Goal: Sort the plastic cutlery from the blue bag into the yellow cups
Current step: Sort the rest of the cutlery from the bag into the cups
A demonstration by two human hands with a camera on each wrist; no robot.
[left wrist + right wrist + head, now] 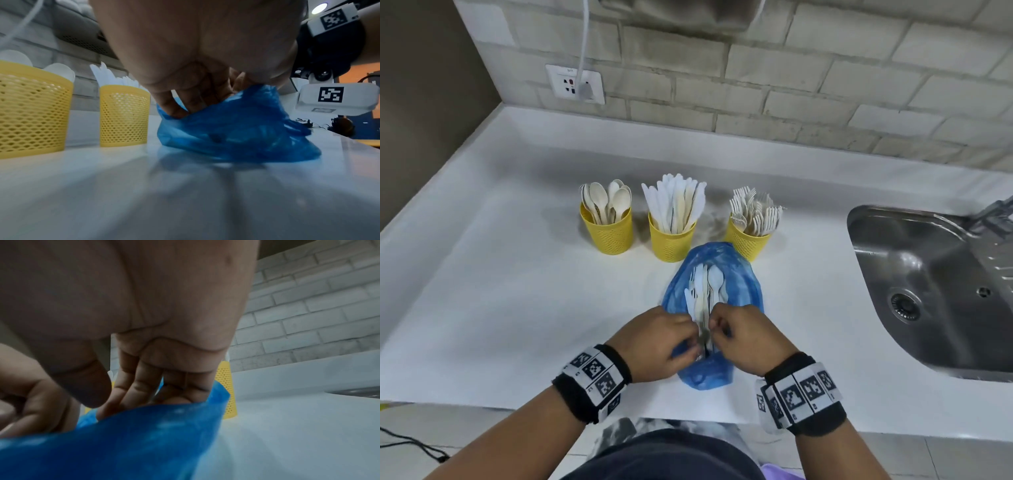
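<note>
Three yellow mesh cups stand in a row on the white counter: the spoon cup (606, 233) (30, 110), the knife cup (671, 240) (124, 116) and the fork cup (748, 241) (226, 386). In front of them lies the blue bag (743, 291) (236, 129) (123, 443), spread flat, with a bundle of white cutlery (703, 291) on it. My left hand (657, 342) (180, 112) curls its fingers into the bag's near fold beside the handles. My right hand (746, 339) (123, 394) pinches at the handle ends, its fingertips hidden behind the bag's edge.
A steel sink (928, 291) is set into the counter at the right. A wall socket (575, 84) with a white cable sits on the brick wall at the back left. The counter's front edge runs just under my wrists.
</note>
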